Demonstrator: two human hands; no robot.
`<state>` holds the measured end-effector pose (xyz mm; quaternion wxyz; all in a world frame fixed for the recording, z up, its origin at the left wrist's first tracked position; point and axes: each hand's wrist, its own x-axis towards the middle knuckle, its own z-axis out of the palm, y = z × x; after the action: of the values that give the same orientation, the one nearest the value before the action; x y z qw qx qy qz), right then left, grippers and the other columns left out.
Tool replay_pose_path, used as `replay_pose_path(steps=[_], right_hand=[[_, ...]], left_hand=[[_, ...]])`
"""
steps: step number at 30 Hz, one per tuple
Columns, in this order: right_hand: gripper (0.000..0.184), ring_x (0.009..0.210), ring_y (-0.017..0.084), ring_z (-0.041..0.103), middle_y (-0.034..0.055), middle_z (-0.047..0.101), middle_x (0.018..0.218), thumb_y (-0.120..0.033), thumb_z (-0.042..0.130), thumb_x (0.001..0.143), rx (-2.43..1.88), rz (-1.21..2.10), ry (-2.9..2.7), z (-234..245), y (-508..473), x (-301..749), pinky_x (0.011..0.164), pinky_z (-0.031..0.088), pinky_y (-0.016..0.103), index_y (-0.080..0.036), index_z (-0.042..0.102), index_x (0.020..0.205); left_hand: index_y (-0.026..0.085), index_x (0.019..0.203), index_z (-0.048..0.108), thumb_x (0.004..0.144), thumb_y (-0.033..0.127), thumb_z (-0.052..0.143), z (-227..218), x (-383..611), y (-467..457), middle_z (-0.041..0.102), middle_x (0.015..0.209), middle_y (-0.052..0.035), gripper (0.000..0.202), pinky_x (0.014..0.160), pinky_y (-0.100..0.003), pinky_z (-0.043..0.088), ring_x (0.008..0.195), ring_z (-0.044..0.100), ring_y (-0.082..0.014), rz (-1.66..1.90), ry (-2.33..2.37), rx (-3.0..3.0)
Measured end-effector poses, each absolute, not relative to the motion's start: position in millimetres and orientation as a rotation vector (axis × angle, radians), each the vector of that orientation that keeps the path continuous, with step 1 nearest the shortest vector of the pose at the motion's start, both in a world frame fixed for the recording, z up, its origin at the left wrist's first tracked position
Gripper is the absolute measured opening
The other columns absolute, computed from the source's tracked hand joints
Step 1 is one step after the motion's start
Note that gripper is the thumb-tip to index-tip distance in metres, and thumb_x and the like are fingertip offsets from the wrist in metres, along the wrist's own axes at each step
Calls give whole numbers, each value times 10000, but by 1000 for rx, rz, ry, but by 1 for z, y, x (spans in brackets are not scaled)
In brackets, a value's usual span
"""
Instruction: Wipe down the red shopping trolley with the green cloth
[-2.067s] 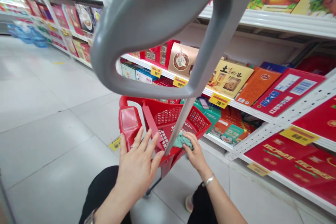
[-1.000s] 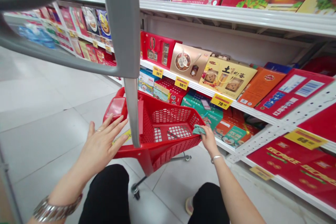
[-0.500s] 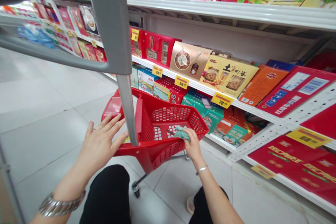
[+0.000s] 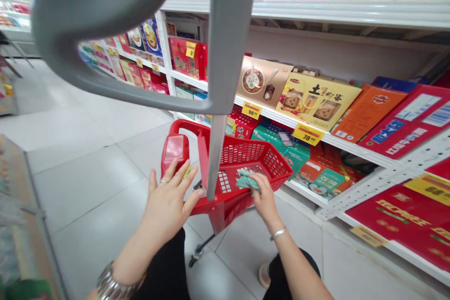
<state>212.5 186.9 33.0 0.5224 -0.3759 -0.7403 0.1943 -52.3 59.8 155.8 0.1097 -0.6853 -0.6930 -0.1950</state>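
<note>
A red plastic shopping cart (image 4: 277, 161) with perforated walls stands below me, its thin silver post (image 4: 217, 159) rising to a big grey handle (image 4: 140, 96) close to the camera. My right hand (image 4: 264, 197) grips a crumpled green cloth (image 4: 247, 180) at the basket's near rim. Fingers spread, my left hand (image 4: 167, 204) hovers over the cart's handle end, close to a red box-like part (image 4: 176, 147). It holds nothing; whether its fingertips touch the cart I cannot tell.
White shelves (image 4: 351, 14) with boxed goods, such as a yellow gift box (image 4: 316, 98), run along the right. Yellow price tags (image 4: 308, 134) line their edges. Pale floor tiles (image 4: 91, 192) extend to the left, where another display (image 4: 24, 215) stands at the edge.
The view has turned left, so the cart, handle and both hands appear further right. My right hand still holds the cloth at the rim; my left hand stays spread.
</note>
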Motion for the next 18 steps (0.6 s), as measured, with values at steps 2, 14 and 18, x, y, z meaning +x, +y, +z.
replay_pose_path(steps=[2,14,18], right_hand=[[329,1087,251,596,98,678,1115,-170,505,832,-999,351,-1721,22,208,237,992,486,491,-241,694,1093],[271,1087,243,602,90,669,1123,-251,524,885,-1136,376,-1460,31,157,222,970,497,458,-236,673,1110],[252,1076,241,631,87,682,1134,-274,597,880,-1125,541,-1381,41,116,214,956,521,434,-231,679,1115]], left_hand=[[250,1375,607,973,491,392,158,-44,60,537,1489,-132,515,1120,-780,221,1433,411,-402,-550,-2043,-2020],[280,1532,396,981,478,396,157,0,53,456,1559,-110,586,1185,-693,195,1485,337,-345,-691,-1946,-2269],[276,1530,394,1011,356,266,176,-29,81,443,1573,-82,540,1213,-648,167,1507,302,-269,-831,-1925,-2306]])
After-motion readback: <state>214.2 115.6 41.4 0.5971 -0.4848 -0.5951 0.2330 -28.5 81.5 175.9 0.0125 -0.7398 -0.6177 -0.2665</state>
